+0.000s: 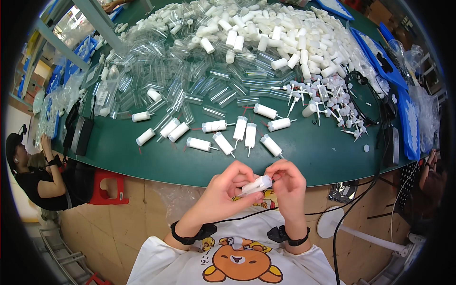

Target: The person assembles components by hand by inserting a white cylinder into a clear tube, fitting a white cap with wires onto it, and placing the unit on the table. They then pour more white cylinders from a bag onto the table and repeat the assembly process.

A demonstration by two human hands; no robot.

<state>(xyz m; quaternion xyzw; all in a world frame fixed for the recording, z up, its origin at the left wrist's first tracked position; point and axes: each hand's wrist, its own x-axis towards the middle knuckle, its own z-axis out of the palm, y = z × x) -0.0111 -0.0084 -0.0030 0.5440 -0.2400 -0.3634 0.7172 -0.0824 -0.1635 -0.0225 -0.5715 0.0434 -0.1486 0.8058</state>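
Observation:
My left hand [227, 188] grips a white cylinder [255, 185] in a clear sleeve with a translucent end cap, tilted with its capped end toward the right, just off the table's near edge. At that capped end, my right hand [289, 184] has its fingers curled and pinched together; whatever sits between the fingertips is too small to make out. Beyond my hands, several similar capped cylinders [240, 128] with thin white stems and red threads lie scattered on the green table [190, 164].
Clear plastic tubes [221, 95] cover the middle of the table, behind them a heap of white cylinders [285, 35]. Stemmed caps [327, 97] lie to the right, near a black cable [363, 78] and blue trays [409, 123]. A person [42, 175] sits at far left beside a red stool [108, 187].

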